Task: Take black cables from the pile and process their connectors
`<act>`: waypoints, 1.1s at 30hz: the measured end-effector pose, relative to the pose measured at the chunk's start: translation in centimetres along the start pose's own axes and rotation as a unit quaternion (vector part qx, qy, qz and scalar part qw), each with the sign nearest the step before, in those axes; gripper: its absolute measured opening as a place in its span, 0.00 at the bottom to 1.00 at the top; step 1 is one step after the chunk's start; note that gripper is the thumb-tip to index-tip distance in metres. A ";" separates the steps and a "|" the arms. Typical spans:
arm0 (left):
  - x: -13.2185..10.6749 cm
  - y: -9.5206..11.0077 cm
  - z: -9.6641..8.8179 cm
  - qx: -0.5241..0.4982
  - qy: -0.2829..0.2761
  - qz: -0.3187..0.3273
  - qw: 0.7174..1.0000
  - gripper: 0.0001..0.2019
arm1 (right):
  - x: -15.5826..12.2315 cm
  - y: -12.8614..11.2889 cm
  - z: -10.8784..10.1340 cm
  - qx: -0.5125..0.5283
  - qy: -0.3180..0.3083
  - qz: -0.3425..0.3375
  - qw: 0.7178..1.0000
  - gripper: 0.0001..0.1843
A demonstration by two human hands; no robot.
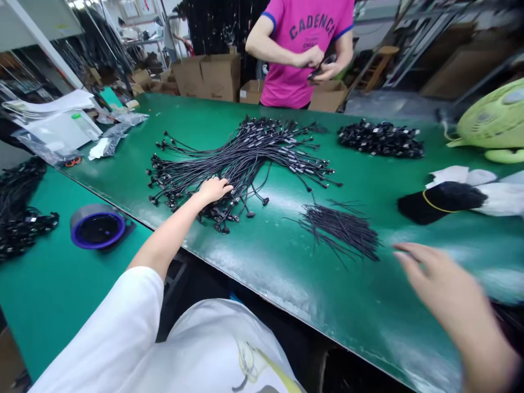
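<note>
The left hand (213, 190) lies on the lower part of the big bundle of black cables (241, 158), which spreads across the middle of the green desk (286, 289). Its fingers (225, 188) are a little curved over the cable ends, but I cannot tell if they really grip them. The right hand (442, 284) is blurred and is above the desk, near its front edge, just right of a bunch of thin black wires (339, 232). Its fingers are loosely open, and they hold nothing that I can see.

Between the bundle and the front edge there is only a narrow strip of green surface, and the left forearm crosses over this edge. A wider green area lies around the thin wires. Farther right is a smaller heap of black cables (380, 139), with a black cloth piece (442, 203) near the right side. On a lower green desk (57, 300) at left are more cables (20, 213) and a blue-rimmed round tray (97, 229). Behind the far edge stands a co-worker in a pink shirt (295, 54), with both hands at a small dark object (321, 66).
</note>
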State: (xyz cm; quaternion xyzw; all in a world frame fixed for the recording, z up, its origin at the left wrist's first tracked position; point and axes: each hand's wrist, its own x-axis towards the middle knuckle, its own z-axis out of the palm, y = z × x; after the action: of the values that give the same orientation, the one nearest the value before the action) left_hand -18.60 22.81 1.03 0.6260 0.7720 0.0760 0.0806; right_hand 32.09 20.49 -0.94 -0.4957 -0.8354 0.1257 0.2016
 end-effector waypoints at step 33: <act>0.2 -4.0 -3.0 -0.086 0.119 0.096 0.984 0.26 | 30.4 -23.3 5.4 -0.182 0.045 -0.232 0.955 0.22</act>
State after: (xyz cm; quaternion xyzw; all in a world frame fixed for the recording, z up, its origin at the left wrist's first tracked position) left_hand -23.11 22.12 3.04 0.6745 0.7027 0.2237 0.0344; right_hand -1.52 36.02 10.31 -0.3219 -0.9260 -0.1008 0.1693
